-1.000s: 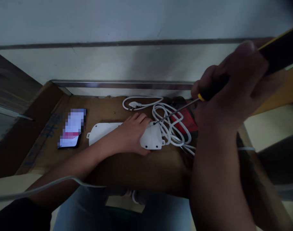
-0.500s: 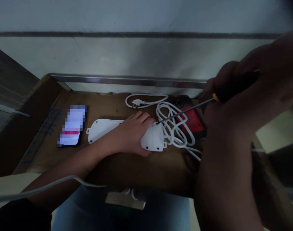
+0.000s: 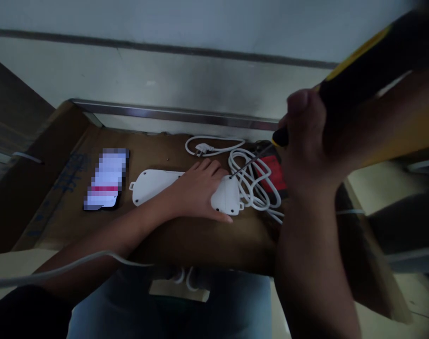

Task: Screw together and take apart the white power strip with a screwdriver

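Note:
A long white power strip (image 3: 157, 181) lies underside up on brown cardboard, with dark screw holes along its edges. Over its right half lies my left hand (image 3: 199, 190), its fingers wrapped round the strip's far and near sides. My right hand (image 3: 306, 136), at the right, is closed on a black and yellow screwdriver (image 3: 362, 70). The thin shaft slants down to the left, and its tip touches the hole near the strip's far right corner. Beside the strip's right end lies a coiled white cable (image 3: 251, 183); its plug (image 3: 203, 149) rests behind the strip.
A phone (image 3: 107, 179) with a lit screen lies on the cardboard (image 3: 144, 146) at the left. Under the cable sits a red and black object (image 3: 273, 173). Another white cable (image 3: 76, 261) crosses above my left forearm. A pale wall stands behind.
My right hand has shifted left and turned, showing more of the screwdriver's handle, while the tip stays at the same hole. The view has tilted slightly. My left hand still holds the strip.

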`<control>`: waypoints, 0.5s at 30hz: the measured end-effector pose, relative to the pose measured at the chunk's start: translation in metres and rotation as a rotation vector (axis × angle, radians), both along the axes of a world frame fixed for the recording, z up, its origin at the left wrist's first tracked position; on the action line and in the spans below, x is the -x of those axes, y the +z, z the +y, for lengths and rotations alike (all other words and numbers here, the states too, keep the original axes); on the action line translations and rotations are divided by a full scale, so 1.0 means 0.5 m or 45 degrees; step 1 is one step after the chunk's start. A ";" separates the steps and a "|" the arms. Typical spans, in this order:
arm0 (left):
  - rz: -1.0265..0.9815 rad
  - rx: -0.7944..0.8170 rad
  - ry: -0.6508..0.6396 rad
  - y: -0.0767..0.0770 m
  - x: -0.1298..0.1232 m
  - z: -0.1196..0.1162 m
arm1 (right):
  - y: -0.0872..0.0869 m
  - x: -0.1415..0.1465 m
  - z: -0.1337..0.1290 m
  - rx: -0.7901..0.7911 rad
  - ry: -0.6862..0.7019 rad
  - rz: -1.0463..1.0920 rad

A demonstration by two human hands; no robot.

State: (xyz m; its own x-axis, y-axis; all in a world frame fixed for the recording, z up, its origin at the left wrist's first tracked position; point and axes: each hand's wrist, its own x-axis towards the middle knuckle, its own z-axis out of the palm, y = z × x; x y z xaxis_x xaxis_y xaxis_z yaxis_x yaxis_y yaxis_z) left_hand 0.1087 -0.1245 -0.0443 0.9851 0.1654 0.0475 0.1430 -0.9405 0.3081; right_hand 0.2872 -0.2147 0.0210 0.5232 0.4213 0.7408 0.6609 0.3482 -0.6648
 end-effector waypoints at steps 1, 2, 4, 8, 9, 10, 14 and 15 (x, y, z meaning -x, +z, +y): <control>-0.012 0.001 -0.003 -0.001 0.001 -0.001 | 0.001 0.003 0.001 -0.021 -0.023 -0.107; -0.030 0.010 -0.003 -0.003 0.001 -0.002 | 0.001 0.005 0.003 -0.066 -0.018 -0.204; -0.088 0.054 0.000 -0.006 0.002 -0.002 | -0.002 0.010 0.009 -0.132 0.130 -0.232; -0.215 0.162 -0.002 -0.013 -0.002 0.002 | -0.016 0.014 0.025 -0.140 0.323 -0.069; -0.238 0.183 -0.002 -0.013 -0.004 0.003 | -0.020 0.013 0.029 -0.140 0.351 -0.009; -0.263 0.207 0.002 -0.012 -0.007 0.005 | -0.023 0.012 0.032 -0.144 0.384 0.050; -0.356 0.313 0.022 -0.007 -0.015 0.001 | -0.029 -0.002 0.034 -0.134 0.494 0.128; -0.362 0.328 0.026 -0.006 -0.016 -0.001 | -0.030 -0.008 0.033 -0.123 0.512 0.126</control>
